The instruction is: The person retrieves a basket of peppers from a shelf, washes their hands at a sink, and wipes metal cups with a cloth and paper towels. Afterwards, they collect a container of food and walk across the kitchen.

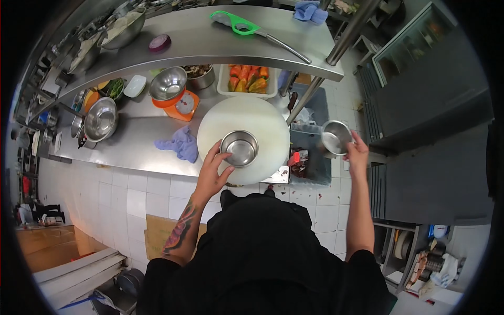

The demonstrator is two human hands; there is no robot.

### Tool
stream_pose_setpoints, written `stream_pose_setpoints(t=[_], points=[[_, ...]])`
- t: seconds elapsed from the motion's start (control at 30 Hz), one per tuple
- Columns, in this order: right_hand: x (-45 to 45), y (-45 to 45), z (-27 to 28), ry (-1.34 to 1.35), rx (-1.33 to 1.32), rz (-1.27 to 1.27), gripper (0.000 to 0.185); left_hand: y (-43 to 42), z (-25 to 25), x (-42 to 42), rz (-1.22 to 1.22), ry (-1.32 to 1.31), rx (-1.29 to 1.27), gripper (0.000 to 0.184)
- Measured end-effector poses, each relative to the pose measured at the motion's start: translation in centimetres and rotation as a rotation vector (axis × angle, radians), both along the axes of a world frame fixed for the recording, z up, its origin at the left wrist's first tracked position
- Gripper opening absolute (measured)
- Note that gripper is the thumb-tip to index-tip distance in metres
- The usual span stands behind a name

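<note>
My left hand [212,173] is at a small round metal bowl [240,149] over the white round cutting board [215,118]. Its fingers are curled at the bowl's left rim, one tip over the inside, and the thumb is spread toward the near side. The bowl looks bare inside. Out to the right, my right hand [358,152] grips a second metal bowl [336,137] by its right side. That bowl is tilted and held in the air above the grey bin [317,176], clear of the board.
Beyond the board stands a white tub [224,90] of orange-red peppers. An orange kitchen scale [184,105] carries a metal bowl, with a blue cloth [181,144] nearby. On the overhead shelf [194,31] lie a green-headed peeler [241,25] and a cut red onion [159,43]. Fridges line the right.
</note>
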State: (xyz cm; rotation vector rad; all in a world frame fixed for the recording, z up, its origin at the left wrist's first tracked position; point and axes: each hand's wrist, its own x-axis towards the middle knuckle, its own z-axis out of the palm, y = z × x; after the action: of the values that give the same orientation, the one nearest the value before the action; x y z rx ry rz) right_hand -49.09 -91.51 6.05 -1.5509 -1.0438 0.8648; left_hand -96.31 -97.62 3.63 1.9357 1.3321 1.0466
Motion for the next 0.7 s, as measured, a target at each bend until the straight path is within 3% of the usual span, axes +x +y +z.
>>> stream_pose_setpoints(t=[0.1, 0.17, 0.3, 0.4, 0.47, 0.53, 0.57, 0.63, 0.7], points=[[-10.3, 1.2, 2.5, 0.025, 0.028, 0.124, 0.049, 0.4, 0.1, 0.1, -0.006, 0.079, 0.047, 0.039], [-15.3, 4.4, -0.1, 0.031, 0.089, 0.164, 0.046, 0.7, 0.1, 0.2, -0.028, 0.112, 0.057, 0.043], [-23.3, 11.2, -7.0, 0.437, -0.01, 0.221, 0.057, 0.5, -0.1, 0.8, 0.03, 0.006, 0.007, 0.068], [-26.2, 10.8, -6.5, 0.546, -0.038, 0.183, 0.061, 0.3, -0.7, 0.8, 0.081, -0.15, -0.114, 0.08], [-25.8, 8.3, -6.1, 0.455, -0.024, 0.184, 0.054, 0.4, -1.7, 0.4, 0.117, -0.224, -0.185, 0.083], [-23.9, 5.7, -7.5, -0.335, 0.225, 0.305, 0.042, 0.6, -3.1, 0.2, 0.082, -0.233, -0.202, 0.085], [-23.5, 4.0, -7.4, -0.337, 0.223, 0.317, 0.042, 0.6, -3.4, 0.2, 0.069, -0.274, -0.219, 0.085], [-23.1, 1.0, -5.6, 0.066, -0.192, 0.579, 0.036, 0.5, -3.8, 0.7, 0.077, -0.318, -0.219, 0.085], [-24.0, -0.2, -5.5, 0.077, -0.172, 0.516, 0.036, 0.5, -3.8, 1.3, 0.065, -0.359, -0.216, 0.085]])
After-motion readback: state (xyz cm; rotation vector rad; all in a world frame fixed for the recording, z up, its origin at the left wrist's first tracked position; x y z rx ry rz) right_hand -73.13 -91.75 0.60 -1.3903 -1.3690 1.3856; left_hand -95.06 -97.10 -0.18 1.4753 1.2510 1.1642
